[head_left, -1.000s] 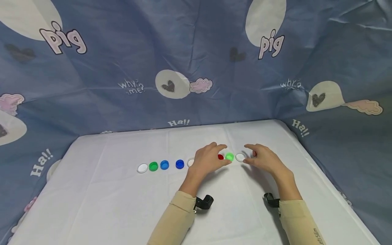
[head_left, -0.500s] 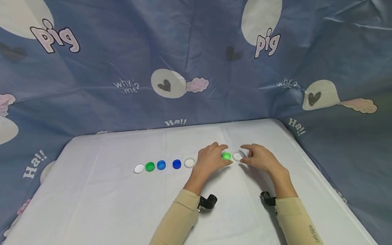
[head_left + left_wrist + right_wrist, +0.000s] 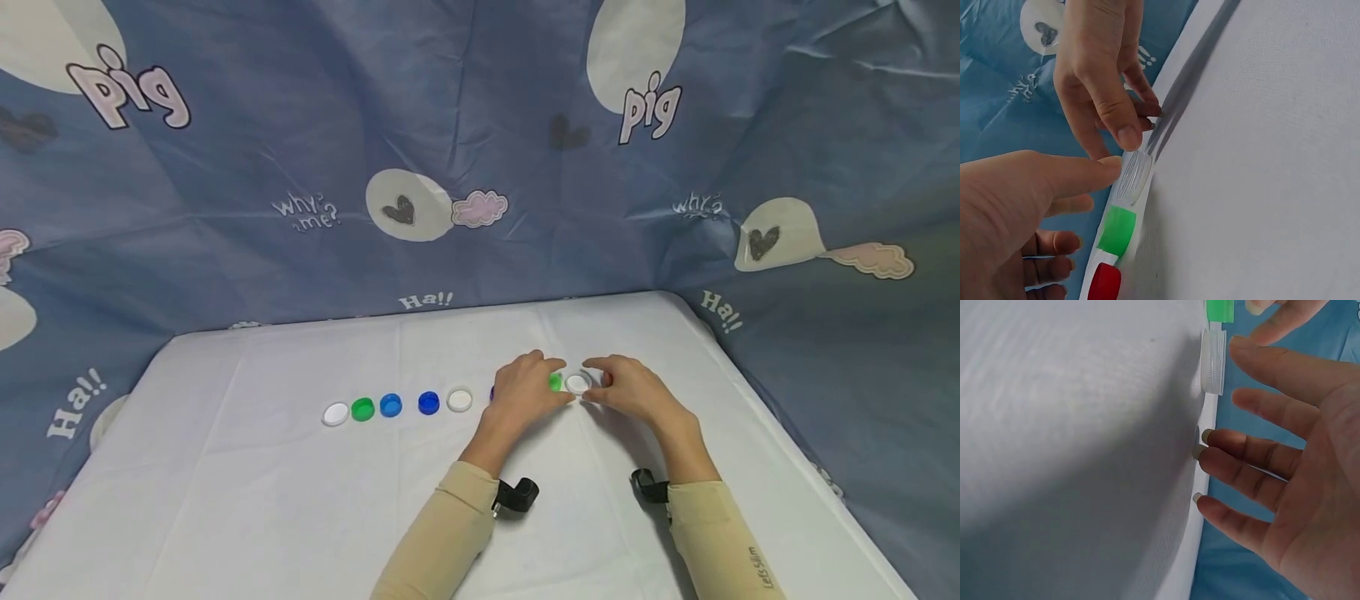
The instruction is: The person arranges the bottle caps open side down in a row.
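Observation:
A clear-white bottle cap (image 3: 577, 383) lies on the white table between my hands, its ribbed side showing in the right wrist view. My left hand (image 3: 522, 390) hovers at its left, thumb and forefinger spread. On the other side my right hand (image 3: 636, 389) has its thumb and forefinger parted beside the cap's edge. Whether any fingertip touches it, I cannot tell. A bright green cap (image 3: 1117, 231) sits next to the clear one, partly behind my left hand in the head view. Beyond it stands a red cap (image 3: 1105, 282), hidden from the head camera.
Leftward the row continues: a mostly hidden blue cap (image 3: 492, 394), a white cap (image 3: 460, 400), a dark blue cap (image 3: 428, 403), a light blue cap (image 3: 391, 405), a green cap (image 3: 363, 409) and a white cap (image 3: 335, 414). A printed blue cloth (image 3: 525, 258) hangs behind the table.
My left hand has shifted right, covering the red cap and part of the bright green one. The gap between both hands has narrowed. The head view has turned slightly.

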A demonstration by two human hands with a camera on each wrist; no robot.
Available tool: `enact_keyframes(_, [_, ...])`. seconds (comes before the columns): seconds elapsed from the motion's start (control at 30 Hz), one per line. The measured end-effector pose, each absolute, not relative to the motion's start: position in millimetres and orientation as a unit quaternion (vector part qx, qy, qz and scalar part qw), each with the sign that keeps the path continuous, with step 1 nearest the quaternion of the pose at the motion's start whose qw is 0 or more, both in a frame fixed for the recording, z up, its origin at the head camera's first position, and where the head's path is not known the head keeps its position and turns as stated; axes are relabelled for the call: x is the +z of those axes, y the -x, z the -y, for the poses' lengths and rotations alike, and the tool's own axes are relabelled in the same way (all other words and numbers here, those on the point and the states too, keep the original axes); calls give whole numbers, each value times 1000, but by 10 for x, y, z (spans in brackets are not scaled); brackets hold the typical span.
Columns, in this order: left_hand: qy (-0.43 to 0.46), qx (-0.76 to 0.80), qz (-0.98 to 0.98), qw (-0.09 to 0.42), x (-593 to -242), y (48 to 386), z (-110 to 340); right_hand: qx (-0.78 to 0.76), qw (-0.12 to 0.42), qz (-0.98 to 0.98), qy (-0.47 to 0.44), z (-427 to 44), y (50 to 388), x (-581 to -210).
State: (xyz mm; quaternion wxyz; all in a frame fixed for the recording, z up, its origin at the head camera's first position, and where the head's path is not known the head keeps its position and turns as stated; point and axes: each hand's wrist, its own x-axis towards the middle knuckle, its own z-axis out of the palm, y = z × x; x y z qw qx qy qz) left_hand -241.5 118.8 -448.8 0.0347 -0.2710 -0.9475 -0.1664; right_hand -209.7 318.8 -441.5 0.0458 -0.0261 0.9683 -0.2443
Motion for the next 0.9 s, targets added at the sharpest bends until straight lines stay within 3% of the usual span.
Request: enact_keyframes(0.9, [275, -138, 951, 41, -4516, 2438, -1391, -219, 48, -973, 48, -3171, 2161, -4441])
